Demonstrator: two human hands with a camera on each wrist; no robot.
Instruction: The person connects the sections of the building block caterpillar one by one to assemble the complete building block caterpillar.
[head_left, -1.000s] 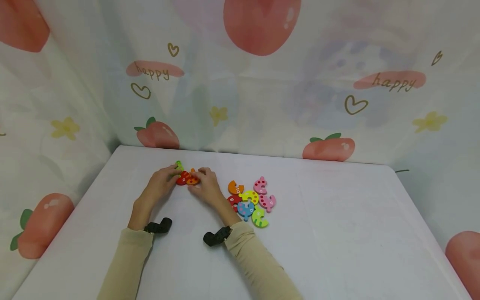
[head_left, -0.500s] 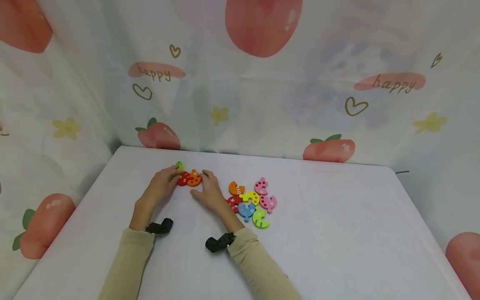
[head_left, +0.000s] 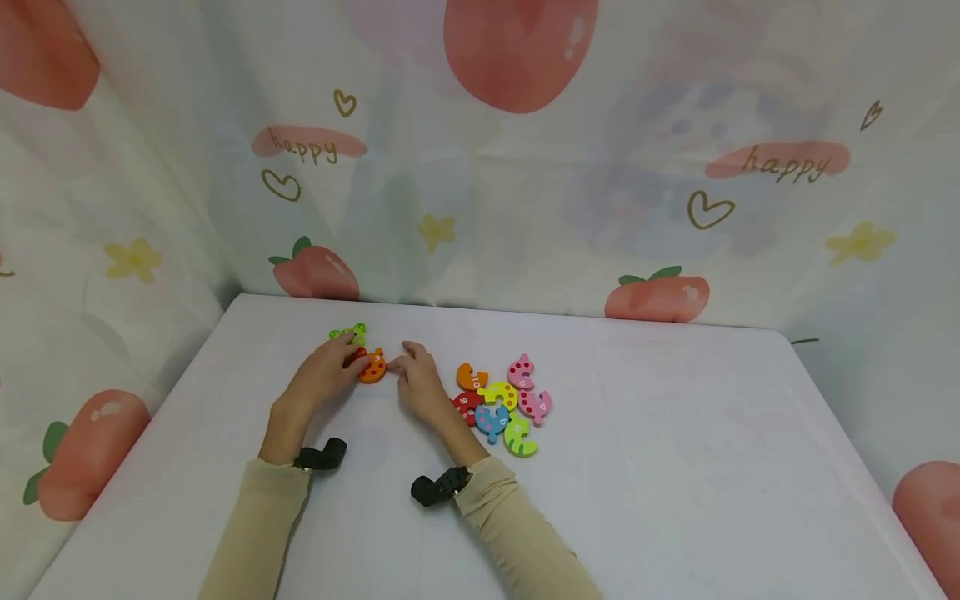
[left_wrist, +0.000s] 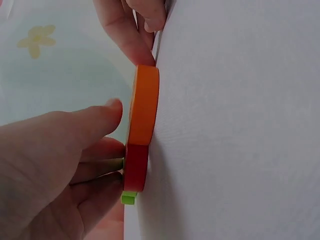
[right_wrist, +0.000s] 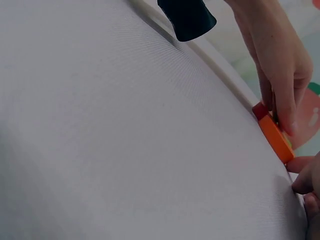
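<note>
My left hand (head_left: 324, 371) lies over a small cluster of painted puzzle pieces at the table's left rear. Its fingertips touch the red piece (left_wrist: 135, 170), mostly covered in the head view; the thumb hangs just over the orange spotted piece (head_left: 372, 367). Behind the fingers a green piece (head_left: 358, 331) shows in part. In the left wrist view, orange and red stand edge to edge, flat on the table. From the right, my right hand (head_left: 422, 383) reaches in, its extended index fingertip at the orange piece's edge and the other fingers bent.
Right of my right hand lies a group of several number pieces: an orange one (head_left: 471, 377), a yellow one (head_left: 501, 394), a blue one (head_left: 492, 422), a green one (head_left: 519, 437), plus red and pink ones. The white table (head_left: 675, 467) meets a printed curtain (head_left: 525, 208) behind.
The small cluster has turned: the orange piece moved left and nearer, the green one swung left. My right hand drew back from the orange piece, then its index finger came to the edge.
</note>
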